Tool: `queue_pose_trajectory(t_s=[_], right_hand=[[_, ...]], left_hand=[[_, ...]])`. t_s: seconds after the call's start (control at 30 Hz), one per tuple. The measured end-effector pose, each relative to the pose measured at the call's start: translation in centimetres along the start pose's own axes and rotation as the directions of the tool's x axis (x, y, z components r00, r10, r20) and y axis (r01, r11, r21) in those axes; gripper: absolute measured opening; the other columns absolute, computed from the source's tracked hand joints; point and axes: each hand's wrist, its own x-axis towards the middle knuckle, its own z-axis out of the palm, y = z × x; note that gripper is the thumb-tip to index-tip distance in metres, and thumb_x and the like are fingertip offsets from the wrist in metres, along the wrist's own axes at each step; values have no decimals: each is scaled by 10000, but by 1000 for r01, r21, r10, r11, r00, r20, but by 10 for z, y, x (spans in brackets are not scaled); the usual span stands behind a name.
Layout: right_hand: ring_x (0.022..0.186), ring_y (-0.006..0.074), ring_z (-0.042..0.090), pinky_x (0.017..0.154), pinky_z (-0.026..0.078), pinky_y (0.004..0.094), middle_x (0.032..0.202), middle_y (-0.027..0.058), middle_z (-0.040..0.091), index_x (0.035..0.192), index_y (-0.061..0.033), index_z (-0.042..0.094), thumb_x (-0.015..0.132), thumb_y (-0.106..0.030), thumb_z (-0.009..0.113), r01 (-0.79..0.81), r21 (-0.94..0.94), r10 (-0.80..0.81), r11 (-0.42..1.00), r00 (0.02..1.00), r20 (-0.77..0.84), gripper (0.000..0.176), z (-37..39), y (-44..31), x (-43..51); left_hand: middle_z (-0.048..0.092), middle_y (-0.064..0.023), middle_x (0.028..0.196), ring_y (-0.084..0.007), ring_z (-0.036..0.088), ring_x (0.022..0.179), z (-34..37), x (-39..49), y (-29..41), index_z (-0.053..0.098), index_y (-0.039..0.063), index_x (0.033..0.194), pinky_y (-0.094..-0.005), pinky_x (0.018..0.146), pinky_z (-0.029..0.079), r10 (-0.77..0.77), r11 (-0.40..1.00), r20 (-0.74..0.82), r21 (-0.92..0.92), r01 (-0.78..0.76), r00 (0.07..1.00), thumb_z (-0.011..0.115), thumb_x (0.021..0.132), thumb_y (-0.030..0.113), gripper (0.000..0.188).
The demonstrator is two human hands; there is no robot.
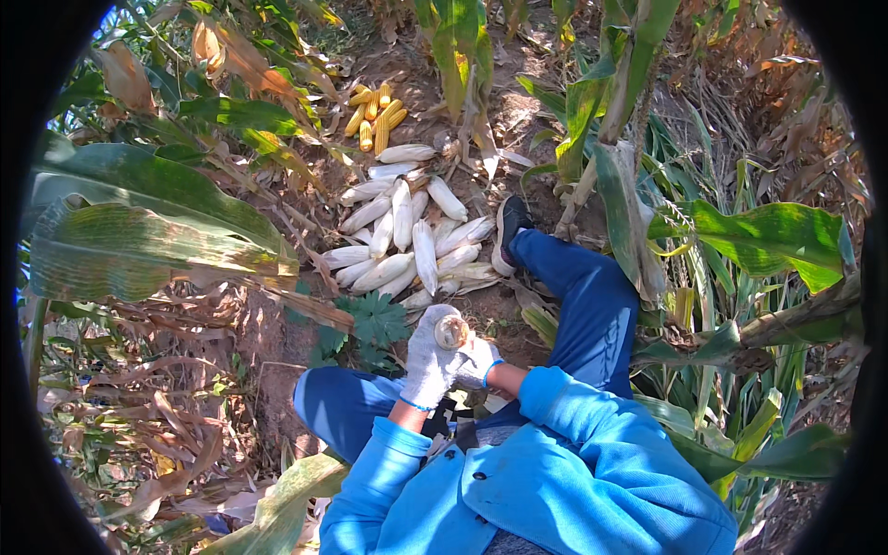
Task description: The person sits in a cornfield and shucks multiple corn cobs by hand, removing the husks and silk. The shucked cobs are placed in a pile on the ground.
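Observation:
My left hand (430,364), in a white knit glove with a blue cuff edge, is closed around an ear of corn (451,332) seen end-on. My right hand (477,361), gloved the same way, presses against the ear's near side; its fingers are partly hidden, and so is most of the ear. Beyond both hands lies a heap of corn ears in pale husks (402,215). Farther off, a small pile of husked yellow corn cobs (383,133) rests on the soil.
Corn stalks and broad leaves (152,201) crowd the left side, with a thick stalk (798,312) leaning in at right. My bent leg (596,305) and shoe (510,232) border the heap. A low green leafy plant (378,319) grows left of my hands.

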Motion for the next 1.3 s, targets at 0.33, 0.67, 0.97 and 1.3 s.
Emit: queue_pose_trajectory(t_s=[0.33,0.67,0.97,1.3], right_hand=[[1247,251,495,1070,369,339,1395,86,501,1347,-159,496,915,-418,453,426,-231,-329,875,873,361,506,81,86,28],[832,350,666,722,524,436,895,175,686,1094,-141,640,789,-479,615,156,-290,-45,944,934,356,456,-3,-47,38],[776,348,660,680,529,412,849,153,679,1047,-135,658,745,-417,692,287,-212,-265,934,956,126,415,-15,-63,56],[737,329,663,665,513,401,832,131,682,1033,-124,610,707,-234,702,-121,-381,47,916,979,-199,356,-23,7,99]], left_hand=[[601,-127,1051,-333,589,998,-18,7,16,604,111,1075,-405,863,486,121,675,440,621,-399,890,793,650,238,482],[654,-82,882,-199,637,747,-108,82,-22,572,7,1135,-311,693,529,-195,978,-42,-77,192,980,693,846,248,395],[587,-141,1153,-270,588,1026,-136,110,-20,477,44,1306,-384,882,510,-515,479,-51,-845,238,855,614,884,480,622],[613,-97,894,-187,611,691,-111,104,-23,543,10,1131,-341,618,550,-612,621,152,-515,591,776,585,900,501,543]])
